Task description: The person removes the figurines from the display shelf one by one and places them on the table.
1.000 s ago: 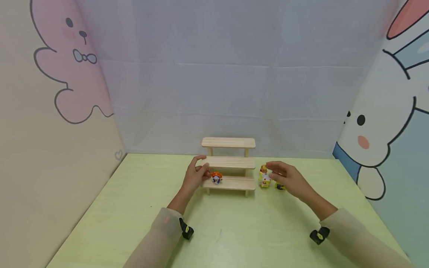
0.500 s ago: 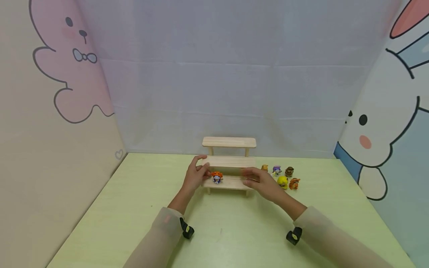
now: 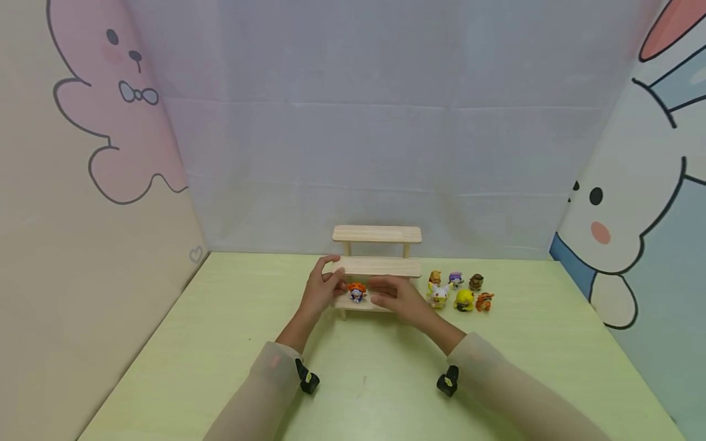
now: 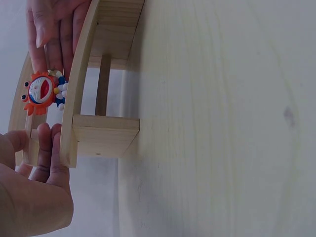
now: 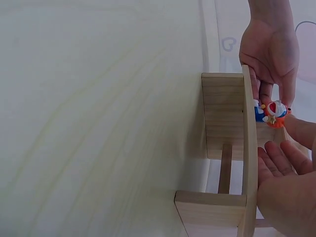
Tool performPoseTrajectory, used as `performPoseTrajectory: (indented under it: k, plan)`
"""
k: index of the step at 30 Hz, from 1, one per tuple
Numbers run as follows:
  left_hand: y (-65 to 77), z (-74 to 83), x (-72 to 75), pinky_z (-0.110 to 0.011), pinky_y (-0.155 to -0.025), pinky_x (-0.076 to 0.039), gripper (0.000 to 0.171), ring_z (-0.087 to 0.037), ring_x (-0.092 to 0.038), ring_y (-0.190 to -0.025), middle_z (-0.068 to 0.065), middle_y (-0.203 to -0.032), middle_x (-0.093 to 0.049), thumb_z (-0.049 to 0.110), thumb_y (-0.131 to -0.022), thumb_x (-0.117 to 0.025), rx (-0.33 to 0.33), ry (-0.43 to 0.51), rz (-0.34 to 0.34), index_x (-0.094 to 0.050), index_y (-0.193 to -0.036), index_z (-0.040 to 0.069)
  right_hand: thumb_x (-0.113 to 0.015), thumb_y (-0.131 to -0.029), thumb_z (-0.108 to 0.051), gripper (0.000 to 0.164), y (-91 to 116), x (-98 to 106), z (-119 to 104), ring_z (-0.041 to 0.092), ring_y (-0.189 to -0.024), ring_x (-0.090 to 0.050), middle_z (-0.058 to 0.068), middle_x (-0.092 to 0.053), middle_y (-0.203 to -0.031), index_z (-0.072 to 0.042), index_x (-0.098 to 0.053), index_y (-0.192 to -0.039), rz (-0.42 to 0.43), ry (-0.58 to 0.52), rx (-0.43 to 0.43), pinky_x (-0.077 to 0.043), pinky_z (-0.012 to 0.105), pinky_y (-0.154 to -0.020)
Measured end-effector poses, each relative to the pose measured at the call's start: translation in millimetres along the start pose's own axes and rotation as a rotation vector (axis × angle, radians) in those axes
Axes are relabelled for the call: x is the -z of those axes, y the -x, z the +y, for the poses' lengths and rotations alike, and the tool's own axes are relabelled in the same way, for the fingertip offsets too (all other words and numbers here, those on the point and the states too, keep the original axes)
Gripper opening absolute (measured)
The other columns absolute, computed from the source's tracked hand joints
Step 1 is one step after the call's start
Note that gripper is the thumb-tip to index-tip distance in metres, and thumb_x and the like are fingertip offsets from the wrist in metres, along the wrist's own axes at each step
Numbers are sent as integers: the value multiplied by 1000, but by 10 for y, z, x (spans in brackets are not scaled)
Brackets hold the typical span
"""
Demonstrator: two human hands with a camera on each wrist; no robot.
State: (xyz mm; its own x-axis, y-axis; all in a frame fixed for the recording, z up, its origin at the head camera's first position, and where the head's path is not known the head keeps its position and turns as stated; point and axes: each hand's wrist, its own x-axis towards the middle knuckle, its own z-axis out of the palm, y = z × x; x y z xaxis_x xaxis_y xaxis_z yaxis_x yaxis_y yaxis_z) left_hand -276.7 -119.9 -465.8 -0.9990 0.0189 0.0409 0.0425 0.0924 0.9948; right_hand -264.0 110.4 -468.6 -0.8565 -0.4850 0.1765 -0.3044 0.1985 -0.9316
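A three-tier wooden display stand [image 3: 377, 233] stands on the table near the back wall. On its bottom tier, towards the left end, a small blue-and-white cat figurine in an orange crab hood [image 3: 356, 292] stands upright. My left hand [image 3: 318, 286] is at the stand's left end, fingers about the planks, thumb close to the figurine. From the right, my right hand [image 3: 401, 300] reaches over the bottom tier, its extended fingers [image 5: 276, 158] pointing at the figurine. Whether those fingertips touch it I cannot tell. The right hand hides the right part of the bottom tier.
Right of the stand, several small figurines form a group, among them a white one with yellow ears [image 3: 438, 296], a yellow one [image 3: 464, 301] and an orange striped one [image 3: 485, 302]. A pale back curtain [image 3: 380, 153] and printed side panels [image 3: 623, 202] surround the table.
My right hand has moved left from beside the figurine group to the bottom tier, uncovering the figurines behind it. The left hand and the crab-hooded figurine have stayed in place.
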Motion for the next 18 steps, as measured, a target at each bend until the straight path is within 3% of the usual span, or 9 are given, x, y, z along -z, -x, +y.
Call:
performPoseTrajectory:
  k: [4,9,14,18]
  plan:
    - [0,-10,-4,-38,-77,-62,41,-22,-70,-77,-22,-85,-71,23,-106,-62,-11,-20,16,-53,-145,14,-68,-99,-3,44,-70,-78,4,44,-129,-58,29,-59,-139,12,-55,-138,3,9,20,-49,48,-109]
    - [4,-7,-4,-35,-75,-62,38,-16,-69,-73,-16,-81,-71,23,-106,-62,-18,-17,18,-55,-143,16,-71,-98,-8,44,-134,-169,-11,39,-129,-60,22,-62,-138,7,-59,-138,26,56,9,-50,48,-108]
    - [8,-8,4,-43,-80,-63,39,-22,-70,-76,-20,-84,-71,23,-106,-62,-11,-5,19,-55,-143,15,-75,-95,-10,42,-188,-274,-27,35,-125,-63,18,-66,-132,2,-64,-134,63,78,3,-53,46,-105]
    - [5,-13,9,-56,-88,-59,42,-38,-71,-85,-30,-90,-70,23,-107,-61,-14,3,4,-52,-146,13,-78,-92,-9,37,-200,-344,-48,32,-122,-66,14,-69,-128,-4,-69,-128,126,120,-21,-54,46,-104]
